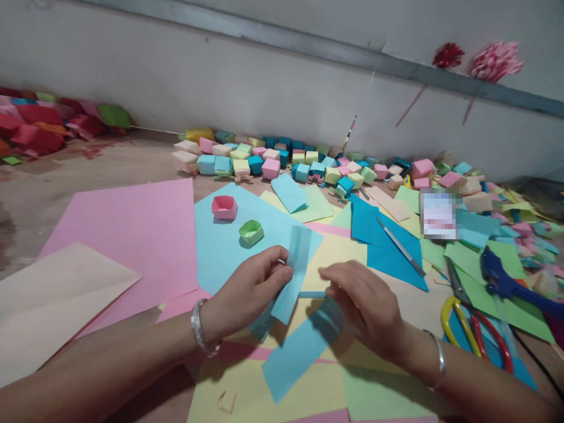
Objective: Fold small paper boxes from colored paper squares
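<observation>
My left hand [249,291] pinches a folded light blue paper strip [298,258] between thumb and fingers, holding it upright over the sheets. To its right, my right hand [368,305] hovers with loosely curved fingers, and I see nothing between them. Below that hand lies another light blue paper strip [299,352], partly in shadow. A narrow blue edge [314,294] shows between the hands. Beyond my left hand, a small pink paper box [224,208] and a green paper box [251,233] sit on a large light blue sheet [211,252].
Many folded paper boxes [271,168] line the wall. A grey cutter [400,247], scissors [460,326] and a blue glue gun [506,282] lie at right among coloured sheets. Large pink paper [145,235] and a cream sheet [57,299] spread at left.
</observation>
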